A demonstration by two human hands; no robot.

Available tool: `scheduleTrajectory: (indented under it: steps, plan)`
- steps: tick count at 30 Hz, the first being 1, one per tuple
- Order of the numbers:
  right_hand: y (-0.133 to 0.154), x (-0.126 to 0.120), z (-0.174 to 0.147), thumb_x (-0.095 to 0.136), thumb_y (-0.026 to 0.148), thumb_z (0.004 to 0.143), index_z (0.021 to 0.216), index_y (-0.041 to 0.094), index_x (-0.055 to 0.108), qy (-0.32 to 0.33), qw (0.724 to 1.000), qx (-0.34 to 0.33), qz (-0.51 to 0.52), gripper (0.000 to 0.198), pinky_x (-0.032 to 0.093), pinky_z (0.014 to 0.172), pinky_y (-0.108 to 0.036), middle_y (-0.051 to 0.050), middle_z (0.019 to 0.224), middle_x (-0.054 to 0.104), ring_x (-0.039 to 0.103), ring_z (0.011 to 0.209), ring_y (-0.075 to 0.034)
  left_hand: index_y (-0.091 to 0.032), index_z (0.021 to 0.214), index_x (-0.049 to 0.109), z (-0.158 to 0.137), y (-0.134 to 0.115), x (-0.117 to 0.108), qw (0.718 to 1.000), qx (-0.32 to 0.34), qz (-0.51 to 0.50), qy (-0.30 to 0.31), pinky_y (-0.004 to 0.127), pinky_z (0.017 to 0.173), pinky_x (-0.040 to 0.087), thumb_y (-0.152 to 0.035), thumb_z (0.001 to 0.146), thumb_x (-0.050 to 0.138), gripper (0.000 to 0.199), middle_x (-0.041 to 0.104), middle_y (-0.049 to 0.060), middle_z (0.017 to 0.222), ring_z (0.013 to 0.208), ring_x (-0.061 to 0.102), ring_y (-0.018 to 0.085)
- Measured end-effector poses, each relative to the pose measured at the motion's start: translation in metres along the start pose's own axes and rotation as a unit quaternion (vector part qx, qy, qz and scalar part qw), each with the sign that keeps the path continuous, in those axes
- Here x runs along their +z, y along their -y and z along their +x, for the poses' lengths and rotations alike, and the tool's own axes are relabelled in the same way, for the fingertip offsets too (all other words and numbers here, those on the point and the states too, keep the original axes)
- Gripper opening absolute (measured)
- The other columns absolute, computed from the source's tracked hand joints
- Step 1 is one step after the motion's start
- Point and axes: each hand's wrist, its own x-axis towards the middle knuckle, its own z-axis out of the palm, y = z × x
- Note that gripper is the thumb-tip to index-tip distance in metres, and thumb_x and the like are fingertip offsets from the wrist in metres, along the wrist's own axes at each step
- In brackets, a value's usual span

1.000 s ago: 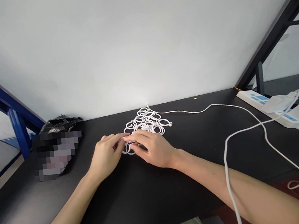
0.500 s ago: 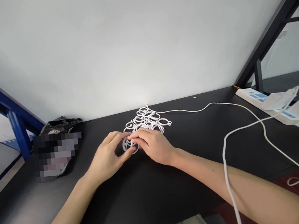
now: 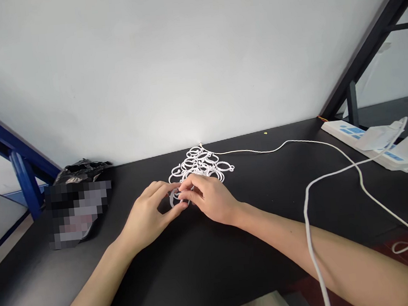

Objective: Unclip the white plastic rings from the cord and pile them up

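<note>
Between my two hands is a white plastic ring (image 3: 172, 201) with a small loop, like a curtain ring. My left hand (image 3: 146, 211) grips its edge, with the thumb below and the fingers above. From the other side, my right hand (image 3: 216, 200) pinches at the ring with thumb and forefinger; its fingertips partly cover it. Just behind my hands lies a tangled heap of similar white rings (image 3: 199, 163) on the black table (image 3: 186, 270). Part of that heap is hidden by my right hand.
A white cable (image 3: 306, 210) runs from near the heap and loops across my right forearm's side. At right lies a white device with blue labels (image 3: 372, 144). A crumpled black plastic bag (image 3: 83, 169) lies at left. Behind the table stands a pale wall (image 3: 181, 68).
The ring between my hands has turned and shifted slightly right. My right fingers have moved a little right and spread slightly. My left hand has barely moved.
</note>
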Motion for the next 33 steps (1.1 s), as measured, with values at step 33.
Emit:
scheduleTrajectory:
  steps: [33]
  plan:
    - [0.003,0.0,-0.003,0.051,0.027,0.094,0.101,0.021,0.063,-0.003,0.998,0.013,-0.064,0.015,0.048,0.068,-0.025,0.001,0.086,0.071,0.062,0.067,-0.01,-0.023,0.118,0.061,-0.001,0.031,0.003,0.965,-0.198,0.167,-0.037,0.051,0.089,0.04,-0.045,0.091,0.047,0.038,0.06,0.013,0.12,0.112,0.048,0.037]
